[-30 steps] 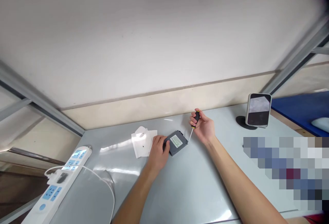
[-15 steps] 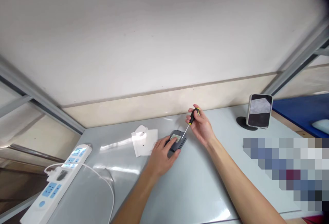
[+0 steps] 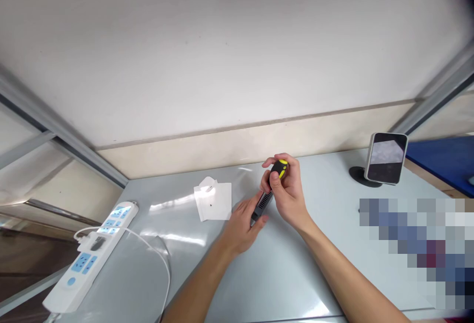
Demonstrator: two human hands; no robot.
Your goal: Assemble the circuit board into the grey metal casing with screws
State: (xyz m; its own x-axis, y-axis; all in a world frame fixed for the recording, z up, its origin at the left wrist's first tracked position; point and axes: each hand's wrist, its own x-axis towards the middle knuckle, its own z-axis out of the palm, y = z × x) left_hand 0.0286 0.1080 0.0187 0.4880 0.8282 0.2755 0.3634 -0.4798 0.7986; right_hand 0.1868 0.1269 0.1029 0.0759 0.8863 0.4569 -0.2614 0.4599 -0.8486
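Observation:
My left hand [image 3: 242,222] grips a small dark grey box with vent slots [image 3: 261,206] and tips it up on its edge on the grey table [image 3: 259,273]. My right hand [image 3: 287,192] is closed round a screwdriver with a black and yellow handle [image 3: 278,169], held over the upper end of the box. The screwdriver's shaft is hidden behind my fingers and the box. Both hands nearly touch each other at the box.
A white paper packet [image 3: 214,200] lies just left of the hands. A white power strip with blue sockets [image 3: 92,254] and its white cable [image 3: 159,254] sit at the front left. A phone on a round stand [image 3: 385,165] stands at the back right. A wall runs behind.
My left hand has tilted the box from flat up onto its edge. My right hand has come in closer, bringing the screwdriver over the box's end.

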